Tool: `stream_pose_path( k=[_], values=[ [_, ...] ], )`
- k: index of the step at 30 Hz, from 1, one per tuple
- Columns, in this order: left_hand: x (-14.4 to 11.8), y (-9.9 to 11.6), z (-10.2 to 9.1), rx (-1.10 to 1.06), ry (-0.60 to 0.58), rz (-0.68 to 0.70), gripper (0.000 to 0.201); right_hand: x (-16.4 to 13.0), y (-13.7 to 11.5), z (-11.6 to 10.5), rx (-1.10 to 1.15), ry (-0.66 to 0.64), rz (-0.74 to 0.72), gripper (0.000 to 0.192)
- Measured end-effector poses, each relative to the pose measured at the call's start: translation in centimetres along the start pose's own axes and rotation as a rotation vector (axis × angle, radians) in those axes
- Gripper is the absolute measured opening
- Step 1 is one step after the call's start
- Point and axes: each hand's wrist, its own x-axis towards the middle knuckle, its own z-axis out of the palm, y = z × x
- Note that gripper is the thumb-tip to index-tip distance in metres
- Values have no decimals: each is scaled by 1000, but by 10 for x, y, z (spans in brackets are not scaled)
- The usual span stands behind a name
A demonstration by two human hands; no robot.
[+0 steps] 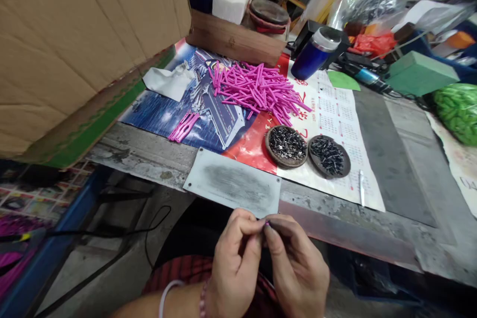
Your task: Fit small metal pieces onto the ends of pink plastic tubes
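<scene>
My left hand (236, 263) and my right hand (300, 271) meet in front of my lap, just off the near edge of the bench. Both are closed in a pinch, fingertips touching. A tiny pink tip (267, 223) shows between the right thumb and forefinger; the rest of that piece is hidden. What the left fingers pinch does not show. Just beyond the hands lies a pale plate (233, 181) with a dark, worn patch. Thin pink sticks (261, 89) form a pile farther back, and a small bunch of pink pieces (184, 126) lies left of it.
Two round dishes, one with small metal parts (286, 145) and one with dark screw-like pieces (328, 155), stand right of the plate. A large cardboard box (93, 44) blocks the left. A blue cup (315, 54), wooden board (234, 37) and green box (421, 72) stand behind.
</scene>
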Motion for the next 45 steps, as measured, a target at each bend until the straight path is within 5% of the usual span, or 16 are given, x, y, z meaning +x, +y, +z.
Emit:
stream_pose_path(
  k=[9,18,29,45],
  values=[
    [1,-1,3,-101,63,-89,20,-8,8,6,-120,94,-76,13],
    [0,-2,2,-93,56,-28,18,-6,10,5,133,49,37,14],
    [1,-1,5,-24,61,46,20,-10,10,16,-146,175,-130,20],
    [3,1,0,-6,89,73,20,1,3,12,209,106,63,12]
  ],
)
